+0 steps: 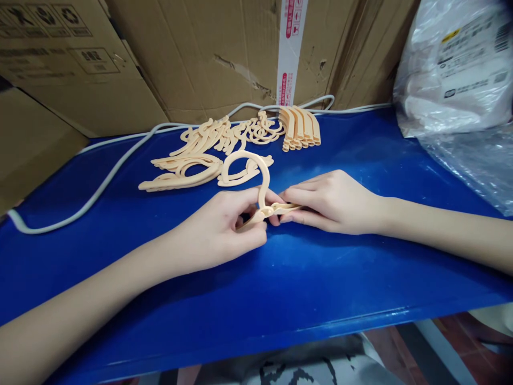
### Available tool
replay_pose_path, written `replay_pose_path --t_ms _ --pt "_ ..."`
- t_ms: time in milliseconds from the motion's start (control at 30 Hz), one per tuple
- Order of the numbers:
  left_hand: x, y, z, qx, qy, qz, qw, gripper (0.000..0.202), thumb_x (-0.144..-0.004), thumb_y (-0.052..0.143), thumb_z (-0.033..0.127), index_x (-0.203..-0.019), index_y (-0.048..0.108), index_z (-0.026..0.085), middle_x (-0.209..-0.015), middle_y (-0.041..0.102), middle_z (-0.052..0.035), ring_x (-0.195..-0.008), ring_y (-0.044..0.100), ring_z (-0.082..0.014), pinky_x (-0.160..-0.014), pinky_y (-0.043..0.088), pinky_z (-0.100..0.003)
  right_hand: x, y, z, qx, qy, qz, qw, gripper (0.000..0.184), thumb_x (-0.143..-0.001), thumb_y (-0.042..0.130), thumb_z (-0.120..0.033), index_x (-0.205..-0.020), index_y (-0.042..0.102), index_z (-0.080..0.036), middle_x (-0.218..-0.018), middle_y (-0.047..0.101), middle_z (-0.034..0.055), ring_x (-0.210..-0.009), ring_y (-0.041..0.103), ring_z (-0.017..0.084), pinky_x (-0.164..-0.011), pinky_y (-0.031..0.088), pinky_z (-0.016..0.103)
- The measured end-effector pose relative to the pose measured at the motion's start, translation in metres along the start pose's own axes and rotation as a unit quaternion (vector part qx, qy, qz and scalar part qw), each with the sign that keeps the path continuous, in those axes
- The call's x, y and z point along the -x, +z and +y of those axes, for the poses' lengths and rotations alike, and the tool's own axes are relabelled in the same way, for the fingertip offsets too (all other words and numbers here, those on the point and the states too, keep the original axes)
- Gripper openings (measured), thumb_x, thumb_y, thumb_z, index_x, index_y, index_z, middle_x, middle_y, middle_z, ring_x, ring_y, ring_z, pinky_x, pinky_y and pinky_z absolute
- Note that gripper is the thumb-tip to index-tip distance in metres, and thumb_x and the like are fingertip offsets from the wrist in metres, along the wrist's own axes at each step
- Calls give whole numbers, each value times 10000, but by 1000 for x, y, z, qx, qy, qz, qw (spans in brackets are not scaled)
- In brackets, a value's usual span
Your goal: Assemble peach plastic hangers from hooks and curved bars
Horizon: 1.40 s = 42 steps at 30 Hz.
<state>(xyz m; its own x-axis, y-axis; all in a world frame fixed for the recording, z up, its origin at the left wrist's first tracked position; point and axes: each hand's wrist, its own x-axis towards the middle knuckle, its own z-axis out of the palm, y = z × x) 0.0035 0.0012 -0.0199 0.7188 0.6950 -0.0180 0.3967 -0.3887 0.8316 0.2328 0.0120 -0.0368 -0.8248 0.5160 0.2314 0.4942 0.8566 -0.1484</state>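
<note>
Between my two hands is a cream plastic folding hanger (264,182), its round hook standing up and its joint facing me. My left hand (224,227) is closed around the joint and the left arm of the hanger. The fingers of my right hand (326,203) pinch its right arm, part of which they hide. Just behind lie more cream pieces: stacked folded hangers (176,179) on the left and others (240,174) beside them. Farther back are a heap of loose arms (204,136), some hooks (262,131) and a neat row of curved arms (300,125).
Cardboard boxes (224,53) wall off the back and left of the blue table (280,299). A white cable (116,174) runs along the left and rear. On the right sits a clear plastic bag (452,75) with white contents. The table's front edge is near me.
</note>
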Motion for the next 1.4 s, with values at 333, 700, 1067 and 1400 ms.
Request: replay_pose_path --t_ms 333,700,1067,1400 --pt "3 1 2 -109 22 98 989 347 -1009 327 378 -845 563 185 -561 451 58 -506 424 -91 -533 353 -225 1 0 -1 -20 51 42 998 341 -995 366 -419 -813 528 -181 -514 438 -54 -430 378 88 -473 203 245" --pt "4 -1 0 -273 69 135 950 352 -961 390 296 -625 382 193 -492 357 63 -432 340 -81 -484 238 -257 2 1 -2 -50 15 79 996 286 -992 401 -371 -784 476 -190 -570 466 -49 -479 420 79 -482 243 219" --pt "7 0 6 -207 53 173 961 283 -990 322 318 -781 468 196 -657 490 24 -589 462 -122 -589 335 -271 2 1 -3 17 -46 87 995 204 -978 450 -346 -983 579 -188 -756 683 -11 -553 560 97 -527 315 240" --pt "1 -1 -2 -108 21 142 984 266 -986 442 331 -1131 633 215 -872 572 -13 -809 532 -144 -712 423 -248 2 1 -3 49 -67 96 992 230 -981 470 -340 -1039 615 -171 -800 710 5 -584 604 112 -538 353 236"
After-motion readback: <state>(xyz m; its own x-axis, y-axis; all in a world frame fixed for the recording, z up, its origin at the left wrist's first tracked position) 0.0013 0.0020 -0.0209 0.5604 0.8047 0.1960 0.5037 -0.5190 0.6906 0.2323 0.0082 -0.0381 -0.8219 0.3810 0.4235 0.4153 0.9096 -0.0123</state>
